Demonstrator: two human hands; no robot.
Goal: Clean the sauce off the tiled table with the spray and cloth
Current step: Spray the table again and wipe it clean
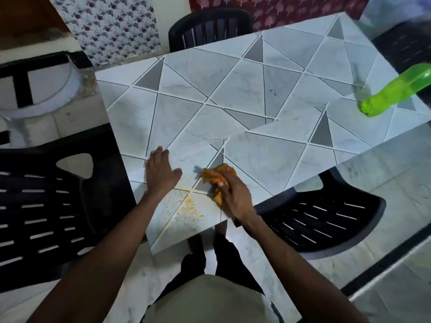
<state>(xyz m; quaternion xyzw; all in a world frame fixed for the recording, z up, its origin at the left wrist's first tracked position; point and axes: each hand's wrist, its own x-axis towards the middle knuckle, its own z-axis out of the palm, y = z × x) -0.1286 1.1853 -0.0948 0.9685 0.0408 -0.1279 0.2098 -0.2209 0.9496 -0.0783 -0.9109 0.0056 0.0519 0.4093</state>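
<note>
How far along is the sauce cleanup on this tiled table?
Early to midway, I'd say. Done: the green spray bottle is set aside at the far right of the table, so spraying seems over. In hand: the right hand grips the orange cloth against the tiles, while the left hand rests flat beside it. Left: yellow-orange sauce specks cover the near corner tile and grout.

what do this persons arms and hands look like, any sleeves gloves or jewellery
The left forearm and right forearm are bare as far up as the frame shows; no sleeve edge is in view. The left hand and right hand wear no gloves, and no watch, bracelet or ring shows on either. Nails look short and unpainted.
</note>
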